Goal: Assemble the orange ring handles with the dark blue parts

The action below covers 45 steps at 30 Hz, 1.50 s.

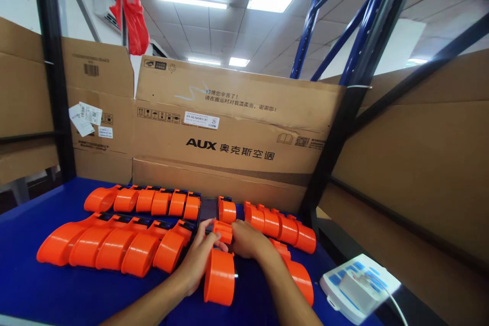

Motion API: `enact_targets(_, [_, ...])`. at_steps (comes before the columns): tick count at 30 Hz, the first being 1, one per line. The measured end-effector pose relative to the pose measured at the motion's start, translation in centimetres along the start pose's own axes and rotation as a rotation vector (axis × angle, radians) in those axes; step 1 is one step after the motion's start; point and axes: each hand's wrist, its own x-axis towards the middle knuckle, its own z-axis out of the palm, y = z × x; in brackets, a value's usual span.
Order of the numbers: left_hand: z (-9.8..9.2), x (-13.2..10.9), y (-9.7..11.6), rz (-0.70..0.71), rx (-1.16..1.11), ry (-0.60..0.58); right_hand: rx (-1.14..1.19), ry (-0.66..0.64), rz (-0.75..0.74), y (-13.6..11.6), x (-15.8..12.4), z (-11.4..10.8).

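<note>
Near the desk's [57,290] front edge, at its middle, the orange dispenser [219,275] stands on its wide end, its narrow top largely hidden by both hands. The left hand [200,257] has its fingers clamped around that top. The right hand [246,239] curls closed on it too, fingertips out of sight.

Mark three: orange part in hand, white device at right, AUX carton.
orange part [219,277]: head view, on its round drum.
white device [358,288]: head view, middle of its top panel.
AUX carton [237,127]: head view, front wall above the lettering.
</note>
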Motion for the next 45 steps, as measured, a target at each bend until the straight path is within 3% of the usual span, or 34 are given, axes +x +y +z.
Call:
enact_targets(6, [-1.0,0.3,0.5,-0.02,0.018,0.017,-0.02,0.097,-0.017,-0.1,0.1,0.6])
enact_targets(15, [-0.8,0.1,1.1,0.037,-0.08,0.066,0.049,0.26,0.015,0.6,0.1,-0.3])
enact_targets(17, [-0.9,0.2,1.1,0.052,-0.085,0.071,0.197,0.322,0.036,1.1,0.0,-0.2])
enact_targets(21, [-1.2,0.7,0.8,0.095,-0.083,0.11,0.845,0.465,0.012,1.7,-0.1,0.8])
enact_targets(24, [-1.3,1.0,0.7,0.128,-0.103,0.148,1.121,0.537,-0.027,1.4,-0.1,1.3])
enact_targets(27, [-1.3,1.0,0.6,0.148,-0.163,0.127,1.223,0.595,-0.043,0.9,0.0,1.2])
enact_targets(31, [-1.1,0.8,0.6,0.159,-0.204,0.086,1.332,0.58,-0.087,0.7,-0.3,0.8])
enact_targets(38, [-1.1,1.0,0.7,0.157,-0.24,0.062,1.372,0.69,-0.072,0.6,-0.5,0.8])
enact_targets(45, [-1.5,1.1,0.4,0.155,-0.232,0.075,1.475,0.666,-0.088,-0.2,-0.9,0.7])
